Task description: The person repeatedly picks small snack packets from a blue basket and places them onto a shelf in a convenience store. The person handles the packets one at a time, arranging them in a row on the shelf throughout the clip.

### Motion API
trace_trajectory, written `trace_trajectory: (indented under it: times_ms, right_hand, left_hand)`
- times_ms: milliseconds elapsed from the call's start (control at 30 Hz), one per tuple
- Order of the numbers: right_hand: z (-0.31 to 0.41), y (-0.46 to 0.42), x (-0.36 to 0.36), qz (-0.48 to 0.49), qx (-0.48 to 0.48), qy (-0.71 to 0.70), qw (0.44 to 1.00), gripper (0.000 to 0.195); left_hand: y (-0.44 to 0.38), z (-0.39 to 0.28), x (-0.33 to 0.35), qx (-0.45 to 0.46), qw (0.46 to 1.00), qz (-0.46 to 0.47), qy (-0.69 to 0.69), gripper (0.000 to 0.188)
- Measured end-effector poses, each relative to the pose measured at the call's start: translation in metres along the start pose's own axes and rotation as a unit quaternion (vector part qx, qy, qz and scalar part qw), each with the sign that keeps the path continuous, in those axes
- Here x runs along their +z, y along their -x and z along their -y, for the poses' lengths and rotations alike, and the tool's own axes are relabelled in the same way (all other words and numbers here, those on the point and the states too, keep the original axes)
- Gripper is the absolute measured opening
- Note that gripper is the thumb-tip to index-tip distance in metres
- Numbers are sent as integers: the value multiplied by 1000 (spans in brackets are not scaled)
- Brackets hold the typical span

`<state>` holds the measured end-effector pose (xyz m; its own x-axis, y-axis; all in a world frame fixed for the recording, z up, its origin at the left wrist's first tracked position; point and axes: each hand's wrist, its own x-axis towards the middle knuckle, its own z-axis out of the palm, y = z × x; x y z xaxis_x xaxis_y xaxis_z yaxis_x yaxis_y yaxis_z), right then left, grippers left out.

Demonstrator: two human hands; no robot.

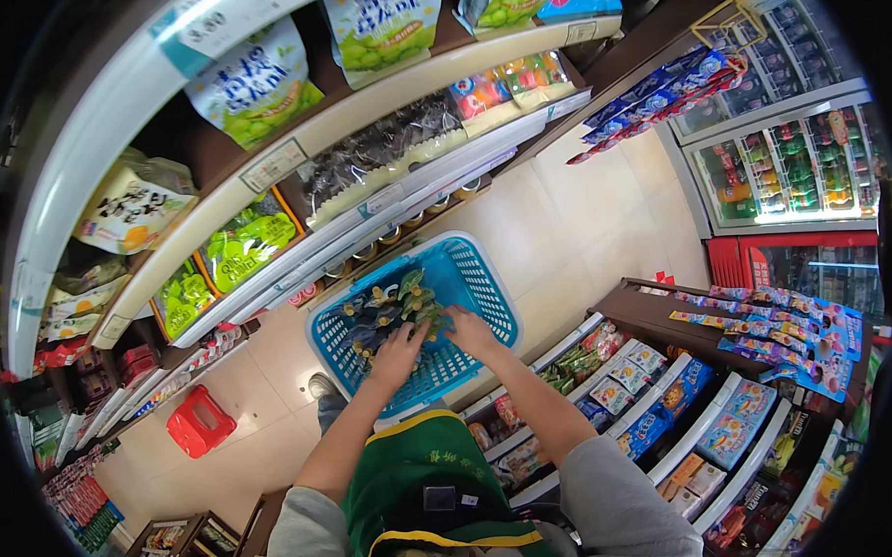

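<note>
Before me stands a blue plastic shopping basket (449,378) with perforated sides. Several small wrapped packs (374,318), dark and green with tan ends, lie in its left and middle part. My left hand (401,352) rests on these packs, its fingertips among them; whether it grips one cannot be told. Just right of it, my right hand (466,329) reaches into the basket with its fingers bent beside the green packs (421,305). The two hands are close but apart. The right side of the basket shows its bare blue bottom.
Snack shelves (406,199) with bagged goods rise ahead and to the left. A red plastic stool (200,422) stands on the tiled floor at left. More stocked shelves (664,403) line the right, below hanging snack strips (772,326). Drinks coolers (788,163) stand at far right.
</note>
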<state>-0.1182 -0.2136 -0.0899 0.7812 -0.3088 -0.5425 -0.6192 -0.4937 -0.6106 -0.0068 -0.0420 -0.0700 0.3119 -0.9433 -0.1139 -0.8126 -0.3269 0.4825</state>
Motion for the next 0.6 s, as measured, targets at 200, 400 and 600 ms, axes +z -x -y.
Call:
trace_trajectory:
  times_ms: [200, 400, 600]
  right_hand:
    - [84, 50, -69, -49, -122, -105, 986, 39]
    - [214, 105, -142, -88, -241, -150, 955, 44]
    - [370, 127, -167, -95, -357, -157, 916, 45]
  left_hand:
    - [12, -48, -111, -84, 956, -84, 267, 35]
    - [55, -63, -233, -63, 893, -228, 382, 37]
    - [122, -39, -362, -64, 833, -395, 381, 39]
